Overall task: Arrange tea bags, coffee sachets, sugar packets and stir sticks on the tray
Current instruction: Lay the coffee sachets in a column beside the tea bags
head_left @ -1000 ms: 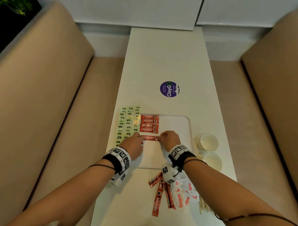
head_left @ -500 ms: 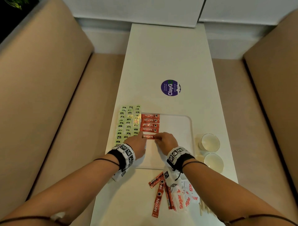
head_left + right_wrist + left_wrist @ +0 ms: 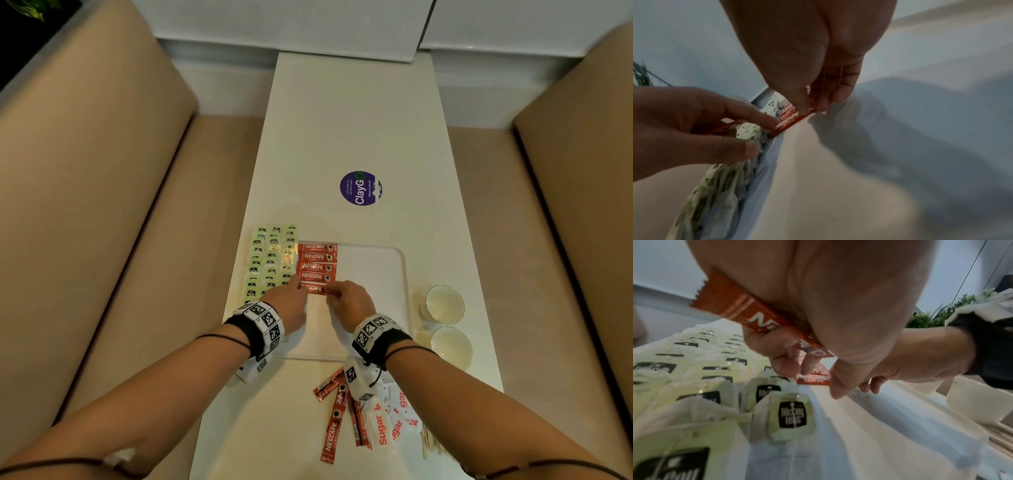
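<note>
Nearest you on the table [image 3: 308, 428], loose coffee sachets [image 3: 333, 433], sugar packets [image 3: 390, 423] and stir sticks [image 3: 427, 442] lie in a pile below your right wrist. Beyond them, on the white tray [image 3: 373, 274], your left hand [image 3: 289, 303] and right hand [image 3: 349, 301] each pinch an end of one red coffee sachet [image 3: 315, 289], held flat just below a column of four placed sachets [image 3: 317, 262]. Your left hand also carries a second sachet [image 3: 748, 313] tucked under curled fingers. Left of the column, green tea bags [image 3: 270, 260] sit in rows. Two cups [image 3: 445, 322] stand right of the tray. Farther off is a purple sticker [image 3: 359, 188].
</note>
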Tool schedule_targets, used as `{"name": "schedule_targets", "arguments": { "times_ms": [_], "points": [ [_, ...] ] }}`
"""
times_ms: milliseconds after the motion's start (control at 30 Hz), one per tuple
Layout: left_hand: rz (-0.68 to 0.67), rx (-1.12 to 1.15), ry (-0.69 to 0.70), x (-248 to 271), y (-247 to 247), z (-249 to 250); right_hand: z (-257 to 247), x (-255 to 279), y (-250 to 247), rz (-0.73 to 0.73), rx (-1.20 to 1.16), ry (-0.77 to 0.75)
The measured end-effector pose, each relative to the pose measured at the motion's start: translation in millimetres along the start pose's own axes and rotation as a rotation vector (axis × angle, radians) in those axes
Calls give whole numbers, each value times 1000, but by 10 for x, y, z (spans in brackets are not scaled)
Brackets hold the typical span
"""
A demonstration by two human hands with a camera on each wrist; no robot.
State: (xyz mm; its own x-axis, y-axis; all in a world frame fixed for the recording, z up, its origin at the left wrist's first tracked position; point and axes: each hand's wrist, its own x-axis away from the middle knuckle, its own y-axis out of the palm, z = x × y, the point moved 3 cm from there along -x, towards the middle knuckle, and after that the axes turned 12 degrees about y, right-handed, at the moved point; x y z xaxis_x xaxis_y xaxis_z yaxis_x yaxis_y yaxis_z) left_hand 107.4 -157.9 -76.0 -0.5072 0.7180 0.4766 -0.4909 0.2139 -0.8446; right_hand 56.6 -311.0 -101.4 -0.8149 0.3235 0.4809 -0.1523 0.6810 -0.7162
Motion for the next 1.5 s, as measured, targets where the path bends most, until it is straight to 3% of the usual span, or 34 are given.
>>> {"name": "schedule_targets", "arguments": {
  "times_ms": [133, 233, 400, 500, 600, 767, 1000, 1133, 1300, 1400, 1500],
  "points": [
    [138, 359, -17, 36, -85, -2, -93, 126, -108, 53, -177, -121],
    [101, 678, 34, 98, -152, 25, -190, 265, -178, -28, -256, -282],
    [86, 809, 89, 198, -266, 115, -261, 408, -266, -125, -313, -406],
    [112, 947, 138, 268, -325, 151, -201, 434, -337, -105, -327, -343],
    [219, 1061, 46, 298, -316, 56, -82, 402, -443, -88, -379, -143],
    [360, 1015, -43, 330, -252, -43, 98, 347, -486, -54, -430, 17],
    [382, 937, -121, 338, -166, -57, 178, 312, -412, -52, -495, 39],
    [395, 739, -186, 347, -99, -96, 353, 200, -267, -14, -399, 212],
    [130, 365, -58, 393, 10, 72, 432, 127, -34, -57, -285, 332],
    [11, 168, 50, 407, 83, 228, 332, 124, -6, -53, -213, 289],
    [-46, 29, 89, 400, 134, 320, 263, 144, -89, 40, -47, 222]
  ]
}}
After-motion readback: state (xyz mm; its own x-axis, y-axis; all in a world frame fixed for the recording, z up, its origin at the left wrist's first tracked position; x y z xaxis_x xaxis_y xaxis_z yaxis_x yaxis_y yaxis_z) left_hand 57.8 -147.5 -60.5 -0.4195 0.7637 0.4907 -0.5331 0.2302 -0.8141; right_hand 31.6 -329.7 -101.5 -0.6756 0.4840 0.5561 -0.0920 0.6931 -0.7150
